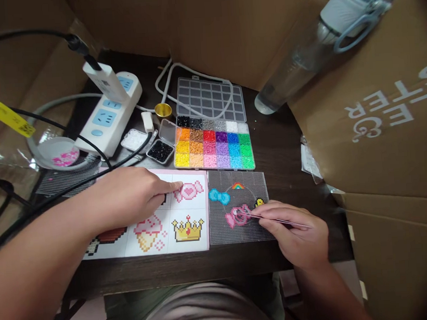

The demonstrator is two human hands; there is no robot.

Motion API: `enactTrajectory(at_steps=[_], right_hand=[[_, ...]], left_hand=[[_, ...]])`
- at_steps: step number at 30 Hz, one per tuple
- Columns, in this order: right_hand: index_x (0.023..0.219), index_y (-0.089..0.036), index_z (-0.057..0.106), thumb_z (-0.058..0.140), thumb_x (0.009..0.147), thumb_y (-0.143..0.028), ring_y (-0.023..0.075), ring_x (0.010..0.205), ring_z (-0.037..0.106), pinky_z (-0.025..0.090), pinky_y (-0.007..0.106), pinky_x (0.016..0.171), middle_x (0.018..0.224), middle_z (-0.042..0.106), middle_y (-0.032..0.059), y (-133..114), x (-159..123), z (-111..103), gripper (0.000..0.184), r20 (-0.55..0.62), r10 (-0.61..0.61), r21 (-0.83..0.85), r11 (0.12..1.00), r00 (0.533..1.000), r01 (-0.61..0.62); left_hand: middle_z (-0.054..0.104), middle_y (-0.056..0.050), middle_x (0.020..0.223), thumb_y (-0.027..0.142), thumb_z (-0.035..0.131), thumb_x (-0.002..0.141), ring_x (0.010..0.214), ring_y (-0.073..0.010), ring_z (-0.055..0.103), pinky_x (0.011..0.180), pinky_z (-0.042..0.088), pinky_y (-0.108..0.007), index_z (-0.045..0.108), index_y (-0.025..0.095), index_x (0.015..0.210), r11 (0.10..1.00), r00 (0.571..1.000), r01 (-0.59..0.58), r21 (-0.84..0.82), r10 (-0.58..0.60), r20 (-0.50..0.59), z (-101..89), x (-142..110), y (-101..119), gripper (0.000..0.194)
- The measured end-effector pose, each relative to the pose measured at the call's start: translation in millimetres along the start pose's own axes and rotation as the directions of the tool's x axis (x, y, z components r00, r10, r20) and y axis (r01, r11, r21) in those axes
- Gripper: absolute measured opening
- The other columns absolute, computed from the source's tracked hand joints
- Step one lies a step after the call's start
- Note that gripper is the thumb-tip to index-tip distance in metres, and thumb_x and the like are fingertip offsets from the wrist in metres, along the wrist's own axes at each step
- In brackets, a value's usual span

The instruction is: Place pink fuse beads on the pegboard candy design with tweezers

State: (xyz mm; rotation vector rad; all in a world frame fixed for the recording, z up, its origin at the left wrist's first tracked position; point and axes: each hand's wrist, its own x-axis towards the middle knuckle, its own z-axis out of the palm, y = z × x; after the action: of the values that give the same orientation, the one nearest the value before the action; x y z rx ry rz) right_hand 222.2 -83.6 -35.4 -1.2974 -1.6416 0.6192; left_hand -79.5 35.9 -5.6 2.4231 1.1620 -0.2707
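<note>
My left hand [139, 191] lies over the pattern sheet [146, 251], its index finger stretched out onto the pink candy picture [189, 191] and the other fingers curled under. It holds nothing. In my right hand [297, 225] is a pair of thin tweezers [275, 219], gripped between thumb and fingers. Their tips reach the pink bead candy [231, 220] on the clear pegboard [221, 234]; whether they pinch a bead is too small to tell. A blue bead bow [219, 196], a small bead rainbow [237, 185] and a yellow bead figure [260, 202] are also on the pegboard.
Behind the pegboard stands a sorted bead box [213, 148], lid [210, 98] open. Small boxes hold black beads [160, 151] and white beads [134, 139]. A power strip [106, 118] and cables are at left, a water bottle [294, 61] at right. Cardboard walls [223, 29] surround the table.
</note>
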Motion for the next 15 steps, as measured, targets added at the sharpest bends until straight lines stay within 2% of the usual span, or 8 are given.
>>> enactTrajectory(at_steps=[3, 6, 8, 11, 15], right_hand=[[0.081, -0.025, 0.077, 0.072, 0.078, -0.007, 0.0193, 0.07, 0.075, 0.064, 0.031, 0.069, 0.079, 0.078, 0.0015, -0.9, 6.3, -6.8, 0.019, -0.026, -0.009, -0.027, 1.0, 1.0, 0.008], [0.083, -0.026, 0.078, 0.075, 0.077, -0.008, 0.0191, 0.075, 0.075, 0.064, 0.03, 0.071, 0.084, 0.079, 0.0013, -1.3, 28.2, -11.2, 0.02, -0.065, -0.056, -0.045, 0.998, 0.996, 0.053], [0.082, -0.026, 0.078, 0.077, 0.077, -0.013, 0.019, 0.076, 0.076, 0.064, 0.029, 0.071, 0.085, 0.079, 0.0018, -2.8, 50.9, -9.5, 0.014, -0.077, -0.065, -0.064, 0.996, 0.995, 0.06], [0.078, -0.023, 0.079, 0.077, 0.076, -0.023, 0.0178, 0.067, 0.075, 0.063, 0.025, 0.061, 0.08, 0.079, 0.0027, -4.4, 85.6, 2.6, 0.002, -0.044, 0.041, -0.07, 0.997, 0.998, -0.044], [0.076, -0.018, 0.078, 0.077, 0.075, -0.027, 0.0183, 0.061, 0.074, 0.061, 0.026, 0.056, 0.072, 0.078, 0.0048, 1.7, 108.9, 27.7, 0.009, -0.014, 0.168, -0.006, 0.986, 0.986, -0.168]], left_hand=[[0.075, -0.008, 0.085, 0.018, 0.044, 0.088, 0.068, -0.0218, 0.063, 0.063, 0.041, -0.032, 0.064, 0.035, 0.132, 0.996, 0.995, -0.046, 0.082, 0.038, 0.097, -2.4, 0.5, 0.0, 0.052], [0.077, -0.009, 0.093, 0.02, 0.042, 0.089, 0.074, -0.023, 0.067, 0.064, 0.045, -0.032, 0.064, 0.034, 0.132, 0.996, 0.996, -0.049, 0.08, 0.043, 0.082, -4.7, -0.6, 1.1, 0.051], [0.077, -0.009, 0.095, 0.019, 0.041, 0.089, 0.076, -0.0233, 0.068, 0.065, 0.045, -0.032, 0.064, 0.033, 0.133, 0.994, 0.996, -0.06, 0.089, 0.054, 0.071, -5.6, -1.4, 2.0, 0.051], [0.077, -0.01, 0.098, 0.018, 0.04, 0.089, 0.078, -0.0242, 0.069, 0.066, 0.045, -0.034, 0.063, 0.032, 0.134, 0.994, 0.996, -0.061, 0.092, 0.055, 0.069, -6.2, -2.0, 3.0, 0.052], [0.077, -0.011, 0.101, 0.02, 0.038, 0.09, 0.078, -0.0247, 0.069, 0.065, 0.044, -0.034, 0.063, 0.033, 0.134, 0.994, 0.996, -0.053, 0.093, 0.046, 0.076, -6.0, -1.9, 2.8, 0.052]])
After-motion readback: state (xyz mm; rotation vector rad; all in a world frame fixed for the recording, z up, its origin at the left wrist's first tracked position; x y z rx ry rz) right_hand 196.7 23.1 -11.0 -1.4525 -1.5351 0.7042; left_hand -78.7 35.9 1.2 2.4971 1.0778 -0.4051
